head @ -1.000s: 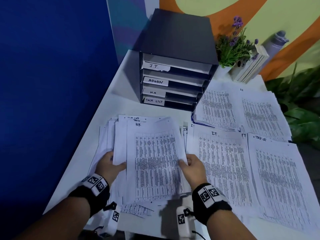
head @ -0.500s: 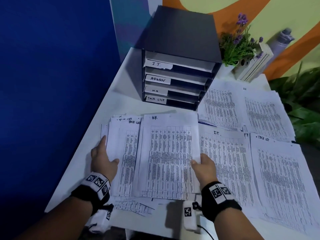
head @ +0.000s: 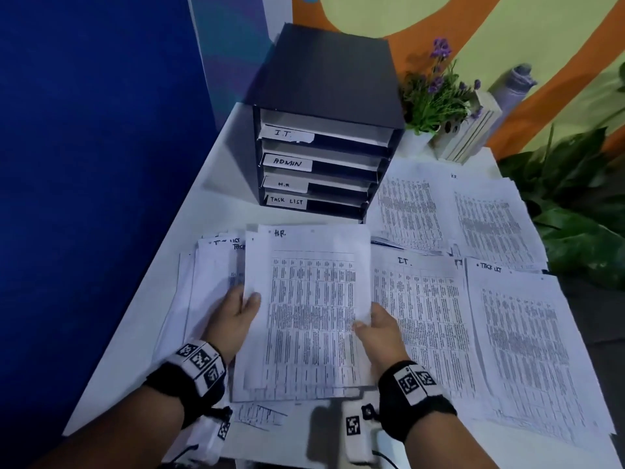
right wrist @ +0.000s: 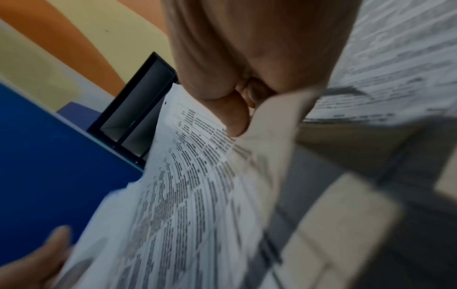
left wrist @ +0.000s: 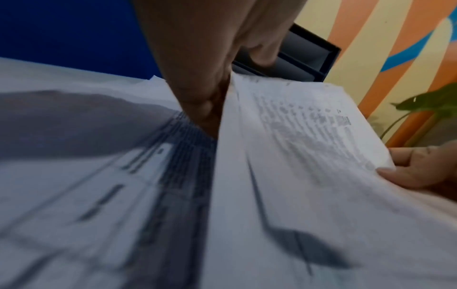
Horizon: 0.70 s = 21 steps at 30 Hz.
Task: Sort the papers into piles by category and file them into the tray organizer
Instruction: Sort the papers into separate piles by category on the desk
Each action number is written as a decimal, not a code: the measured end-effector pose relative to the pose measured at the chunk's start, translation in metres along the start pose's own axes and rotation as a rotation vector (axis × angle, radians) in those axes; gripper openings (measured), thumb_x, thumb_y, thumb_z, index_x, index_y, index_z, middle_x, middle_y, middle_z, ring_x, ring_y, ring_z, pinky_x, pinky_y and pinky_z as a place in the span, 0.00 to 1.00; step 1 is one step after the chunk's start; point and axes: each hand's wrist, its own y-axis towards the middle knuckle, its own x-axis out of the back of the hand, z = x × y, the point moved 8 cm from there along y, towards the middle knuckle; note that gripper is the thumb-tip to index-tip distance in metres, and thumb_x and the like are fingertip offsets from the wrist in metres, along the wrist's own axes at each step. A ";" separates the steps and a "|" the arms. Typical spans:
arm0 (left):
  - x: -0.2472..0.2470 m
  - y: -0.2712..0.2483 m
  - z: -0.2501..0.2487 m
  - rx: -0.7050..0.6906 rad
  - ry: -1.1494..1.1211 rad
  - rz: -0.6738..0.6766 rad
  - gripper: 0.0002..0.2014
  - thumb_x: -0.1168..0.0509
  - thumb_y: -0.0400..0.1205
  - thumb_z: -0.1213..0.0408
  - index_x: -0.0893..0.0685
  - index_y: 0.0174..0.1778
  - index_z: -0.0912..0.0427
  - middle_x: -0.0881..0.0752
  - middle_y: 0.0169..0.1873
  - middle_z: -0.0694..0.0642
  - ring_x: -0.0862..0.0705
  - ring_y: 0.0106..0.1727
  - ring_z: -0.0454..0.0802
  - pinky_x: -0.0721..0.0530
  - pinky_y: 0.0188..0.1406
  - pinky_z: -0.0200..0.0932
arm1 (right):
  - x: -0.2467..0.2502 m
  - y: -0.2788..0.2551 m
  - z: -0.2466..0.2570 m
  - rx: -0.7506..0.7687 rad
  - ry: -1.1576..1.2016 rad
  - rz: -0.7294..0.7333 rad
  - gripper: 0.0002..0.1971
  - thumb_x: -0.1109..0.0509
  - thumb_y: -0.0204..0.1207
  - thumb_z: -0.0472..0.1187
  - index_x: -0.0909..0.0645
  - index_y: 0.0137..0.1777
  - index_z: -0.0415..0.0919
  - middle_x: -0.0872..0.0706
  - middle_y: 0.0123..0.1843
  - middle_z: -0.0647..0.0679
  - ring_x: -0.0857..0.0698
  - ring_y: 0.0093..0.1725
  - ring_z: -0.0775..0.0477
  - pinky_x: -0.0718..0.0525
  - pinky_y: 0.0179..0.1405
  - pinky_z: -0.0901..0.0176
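Both hands pinched the H.R. sheaf [head: 309, 309] — left hand [head: 233, 319] at nine o'clock, right hand [head: 380, 328] at three; best squared evenly, then carried toward the tray organizer [head: 324, 137] at twelve.

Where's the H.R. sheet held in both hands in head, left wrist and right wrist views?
Head: H.R. sheet centre, left hand and right hand pinching its side edges.
Left wrist: right of centre, blurred, running from the near thumb to the far hand at the right edge.
Right wrist: lower centre, running down-left from the thumb.
Shared landmark: tray organizer, behind the sheet's far edge in all three views.
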 end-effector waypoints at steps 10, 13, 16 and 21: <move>-0.017 0.013 -0.049 -0.097 -0.230 -0.046 0.25 0.34 0.80 0.77 0.27 0.65 0.43 0.15 0.57 0.42 0.17 0.59 0.42 0.21 0.62 0.47 | 0.018 -0.004 0.005 0.034 0.070 -0.045 0.06 0.33 0.80 0.37 0.21 0.54 0.46 0.14 0.53 0.41 0.11 0.50 0.38 0.10 0.45 0.37; -0.050 0.010 -0.060 -0.114 -0.182 0.142 0.23 0.35 0.83 0.73 0.28 0.71 0.49 0.15 0.60 0.45 0.17 0.63 0.47 0.21 0.65 0.50 | 0.055 0.009 -0.005 0.025 0.000 -0.227 0.19 0.33 0.71 0.49 0.20 0.62 0.44 0.14 0.59 0.43 0.13 0.58 0.38 0.13 0.58 0.35; -0.065 0.022 -0.048 -0.113 0.215 0.148 0.32 0.32 0.82 0.62 0.37 0.81 0.51 0.25 0.72 0.52 0.26 0.74 0.54 0.28 0.74 0.54 | 0.105 0.025 -0.017 -0.016 0.066 -0.391 0.26 0.33 0.72 0.48 0.23 0.68 0.38 0.17 0.63 0.40 0.16 0.62 0.36 0.17 0.64 0.38; -0.070 0.041 -0.020 -0.002 0.796 0.136 0.46 0.30 0.76 0.46 0.50 0.85 0.47 0.53 0.85 0.57 0.52 0.84 0.61 0.43 0.82 0.58 | 0.191 0.042 -0.011 -0.023 0.192 -0.560 0.12 0.34 0.76 0.39 0.19 0.56 0.36 0.15 0.50 0.39 0.15 0.46 0.36 0.13 0.49 0.41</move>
